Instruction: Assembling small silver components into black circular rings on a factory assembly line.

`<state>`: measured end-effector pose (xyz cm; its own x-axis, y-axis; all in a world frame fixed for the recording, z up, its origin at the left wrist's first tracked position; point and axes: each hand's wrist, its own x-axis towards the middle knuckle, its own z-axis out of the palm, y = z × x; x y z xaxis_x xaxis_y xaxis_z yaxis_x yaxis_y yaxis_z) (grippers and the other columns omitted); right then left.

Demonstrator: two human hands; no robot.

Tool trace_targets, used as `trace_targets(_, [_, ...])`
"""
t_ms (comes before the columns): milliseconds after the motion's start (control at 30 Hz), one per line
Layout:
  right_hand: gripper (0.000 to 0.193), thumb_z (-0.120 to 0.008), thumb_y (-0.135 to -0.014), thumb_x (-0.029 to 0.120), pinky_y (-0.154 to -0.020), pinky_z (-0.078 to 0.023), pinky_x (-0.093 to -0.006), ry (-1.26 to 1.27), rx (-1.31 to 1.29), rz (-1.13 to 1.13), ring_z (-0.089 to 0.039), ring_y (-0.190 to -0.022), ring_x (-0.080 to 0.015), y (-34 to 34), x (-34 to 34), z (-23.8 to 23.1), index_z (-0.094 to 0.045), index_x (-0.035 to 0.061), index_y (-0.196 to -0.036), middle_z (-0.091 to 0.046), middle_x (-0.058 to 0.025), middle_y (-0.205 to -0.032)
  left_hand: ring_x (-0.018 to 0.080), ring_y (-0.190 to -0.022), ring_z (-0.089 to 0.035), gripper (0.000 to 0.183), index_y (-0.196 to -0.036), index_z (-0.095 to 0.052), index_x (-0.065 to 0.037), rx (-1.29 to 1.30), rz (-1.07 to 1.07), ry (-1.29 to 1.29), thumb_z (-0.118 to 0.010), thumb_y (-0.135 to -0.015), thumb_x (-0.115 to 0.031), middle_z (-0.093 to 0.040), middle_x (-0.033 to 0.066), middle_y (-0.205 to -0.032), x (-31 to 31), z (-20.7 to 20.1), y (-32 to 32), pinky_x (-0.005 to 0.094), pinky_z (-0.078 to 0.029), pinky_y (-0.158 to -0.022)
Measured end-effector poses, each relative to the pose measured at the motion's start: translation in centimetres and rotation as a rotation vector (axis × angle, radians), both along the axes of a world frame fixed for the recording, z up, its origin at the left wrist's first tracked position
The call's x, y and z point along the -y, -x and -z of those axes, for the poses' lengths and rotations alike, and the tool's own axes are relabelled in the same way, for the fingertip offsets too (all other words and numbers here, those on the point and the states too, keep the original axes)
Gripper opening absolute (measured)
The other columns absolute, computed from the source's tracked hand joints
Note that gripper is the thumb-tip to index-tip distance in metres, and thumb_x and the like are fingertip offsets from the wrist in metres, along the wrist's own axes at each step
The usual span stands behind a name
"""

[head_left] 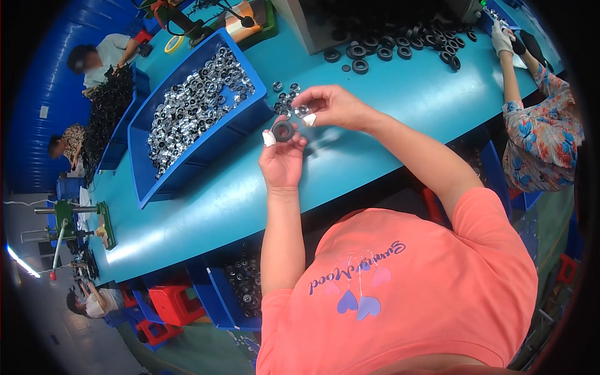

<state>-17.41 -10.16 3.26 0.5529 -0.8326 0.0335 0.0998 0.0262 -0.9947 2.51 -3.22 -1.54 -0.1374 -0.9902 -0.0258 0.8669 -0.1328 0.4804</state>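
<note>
My left hand [284, 164] is palm up over the bench, fingers closed round a black ring [276, 132], with white tape on one finger. Just above it, my right hand [342, 111] pinches a small shiny, silvery round part [302, 111] between thumb and fingertips, its thumb also taped in white. The shiny part is close to the ring; whether they touch I cannot tell. Several similar shiny parts [284, 101] lie loose on the bench just beyond my hands. At the left, a blue bin [215, 152] holds a heap of them [194, 109].
Many black rings [385, 54] are spread at the back of the teal bench [400, 112]. A green hand press [105, 226] is at the left end. A co-worker's gloved hand [502, 40] is at the far right. Red stools [175, 304] and a blue crate [220, 300] stand below.
</note>
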Motion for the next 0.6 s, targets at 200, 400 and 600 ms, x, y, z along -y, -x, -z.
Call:
trace_targets(200, [0.044,-0.083,-0.079,0.007,-0.094,-0.054,-0.0291,-0.023,0.049,0.064,-0.067,-0.103,-0.0150,-0.6,-0.6,0.2,-0.066,-0.0003,-0.119,-0.069,-0.0081,-0.113,0.0225,-0.089,-0.056,0.048,-0.134,-0.054,0.003,-0.016,-0.006,-0.014,-0.045,-0.105,-0.034,-0.063,0.0186,-0.116,0.2,0.3,-0.1,0.0377,-0.049,-0.084])
trace_targets(400, [0.042,-0.083,-0.080,0.008,-0.093,-0.055,-0.0294,-0.045,0.088,0.082,-0.068,-0.100,-0.0153,-0.8,-1.2,0.9,-0.067,0.0003,-0.118,-0.071,-0.0081,-0.110,0.0225,-0.091,-0.056,0.047,-0.134,-0.053,0.003,-0.038,0.016,-0.008,-0.045,-0.105,-0.033,-0.062,0.0179,-0.116,0.2,0.3,-0.1,0.0374,-0.050,-0.084])
trace_targets(600, [0.039,-0.081,-0.081,0.008,-0.092,-0.055,-0.0303,0.120,0.048,0.139,-0.067,-0.105,-0.0161,-0.8,-1.2,1.3,-0.068,0.0016,-0.117,-0.064,-0.0056,-0.114,0.0222,-0.091,-0.056,0.047,-0.135,-0.053,0.003,-0.030,0.024,0.009,-0.045,-0.105,-0.033,-0.063,0.0176,-0.117,0.2,0.4,-0.1,0.0368,-0.051,-0.085])
